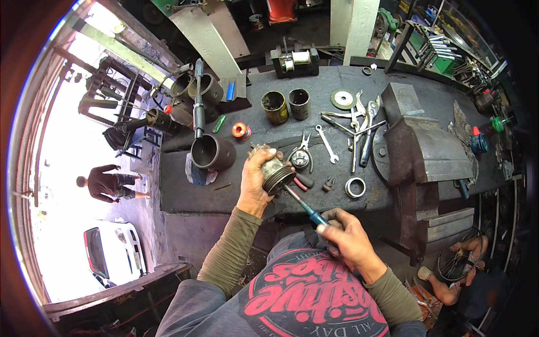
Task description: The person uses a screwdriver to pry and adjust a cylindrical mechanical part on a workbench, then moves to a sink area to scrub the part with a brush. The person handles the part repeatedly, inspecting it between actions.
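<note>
My left hand (254, 185) grips a dull metal cylindrical part (275, 168) with a ringed dark end, tilted over the workbench. My right hand (345, 236) holds a screwdriver (314, 215) by its teal handle; its shaft runs up to that ringed end, and the tip is hidden there. Just behind the part lie pliers (305, 141) beside a small round metal piece (300, 159). A combination wrench (327, 145), a metal ring (355, 187), a red-rimmed spool (240, 131) and an open dark cylinder (213, 154) surround my hands on the bench.
The dark workbench (188, 205) carries two cans (286, 105), assorted tools and a large vise (426, 163) on the right. A person (105, 183) stands outside at left near a white car (115, 253). Another person (474, 283) is low at right by a spoked wheel (452, 261).
</note>
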Motion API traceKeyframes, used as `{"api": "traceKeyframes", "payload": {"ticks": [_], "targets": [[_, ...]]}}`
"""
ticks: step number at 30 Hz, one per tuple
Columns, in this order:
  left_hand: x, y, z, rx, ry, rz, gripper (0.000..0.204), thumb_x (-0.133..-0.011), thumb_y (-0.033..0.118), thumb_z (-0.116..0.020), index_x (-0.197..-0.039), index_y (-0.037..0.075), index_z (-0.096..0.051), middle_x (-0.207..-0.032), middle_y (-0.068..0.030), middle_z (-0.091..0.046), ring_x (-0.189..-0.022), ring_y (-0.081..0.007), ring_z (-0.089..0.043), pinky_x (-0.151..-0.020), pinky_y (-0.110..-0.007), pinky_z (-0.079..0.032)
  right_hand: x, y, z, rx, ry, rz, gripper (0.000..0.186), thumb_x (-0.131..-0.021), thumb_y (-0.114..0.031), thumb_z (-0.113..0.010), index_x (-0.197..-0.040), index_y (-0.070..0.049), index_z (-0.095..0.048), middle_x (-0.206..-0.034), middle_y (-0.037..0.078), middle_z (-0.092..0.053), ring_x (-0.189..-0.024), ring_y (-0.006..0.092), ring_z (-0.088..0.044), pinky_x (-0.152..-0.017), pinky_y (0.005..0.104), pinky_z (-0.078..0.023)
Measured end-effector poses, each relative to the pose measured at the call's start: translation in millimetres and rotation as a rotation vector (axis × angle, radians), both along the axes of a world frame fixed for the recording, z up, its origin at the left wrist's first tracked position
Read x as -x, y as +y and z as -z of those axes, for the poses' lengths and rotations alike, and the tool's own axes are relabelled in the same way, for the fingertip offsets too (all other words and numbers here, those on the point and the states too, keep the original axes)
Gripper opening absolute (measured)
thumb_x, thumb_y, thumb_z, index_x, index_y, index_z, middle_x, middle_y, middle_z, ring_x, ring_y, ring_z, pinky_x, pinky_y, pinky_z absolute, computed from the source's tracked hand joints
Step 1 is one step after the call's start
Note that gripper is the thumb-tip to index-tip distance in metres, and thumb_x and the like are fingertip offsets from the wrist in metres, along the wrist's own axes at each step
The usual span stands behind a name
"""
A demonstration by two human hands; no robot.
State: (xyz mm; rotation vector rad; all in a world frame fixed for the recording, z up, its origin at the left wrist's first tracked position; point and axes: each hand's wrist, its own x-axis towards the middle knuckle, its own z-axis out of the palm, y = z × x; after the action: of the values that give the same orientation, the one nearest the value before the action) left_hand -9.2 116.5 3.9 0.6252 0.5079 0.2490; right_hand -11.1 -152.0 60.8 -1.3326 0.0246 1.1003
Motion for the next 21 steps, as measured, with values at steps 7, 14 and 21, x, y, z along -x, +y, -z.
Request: {"api": "traceKeyframes", "payload": {"ticks": [7,14,21], "targets": [[0,-9,-1,0.078,0.039,-0.057,0.010,-0.093,0.013,-0.065,-0.098,0.005,-0.060,-0.088,-0.0116,-0.065,-0.079,-0.0317,-0.070,-0.076,-0.049,-0.064,19,-2,-7,0.468,-1.621,-0.236,0.037,-0.085,-0.010,-0.076,-0.118,0.004,-0.066,-0.087,0.015,-0.060,-0.074,0.0326,-0.066,-0.066,0.0428,-0.052],[3,-20,-4,-0.016,0.029,-0.012,0.011,-0.091,0.013,-0.066,-0.097,0.007,-0.060,-0.089,-0.0111,-0.065,-0.080,-0.0294,-0.070,-0.077,-0.048,-0.064,19,-8,5,0.270,-1.179,-0.093,0.032,-0.095,-0.020,-0.072,-0.116,0.004,-0.069,-0.081,0.016,-0.070,-0.071,0.0281,-0.070,-0.065,0.0394,-0.054],[12,-17,-3,0.023,-0.017,-0.006,0.013,-0.091,0.013,-0.066,-0.100,0.006,-0.060,-0.089,-0.0111,-0.066,-0.079,-0.0294,-0.072,-0.076,-0.049,-0.065,-1,-12,11,-0.073,0.262,-0.028,0.034,-0.106,-0.028,-0.063,-0.103,0.004,-0.072,-0.065,0.005,-0.061,-0.046,0.0126,-0.051,-0.042,0.0285,-0.040]]}}
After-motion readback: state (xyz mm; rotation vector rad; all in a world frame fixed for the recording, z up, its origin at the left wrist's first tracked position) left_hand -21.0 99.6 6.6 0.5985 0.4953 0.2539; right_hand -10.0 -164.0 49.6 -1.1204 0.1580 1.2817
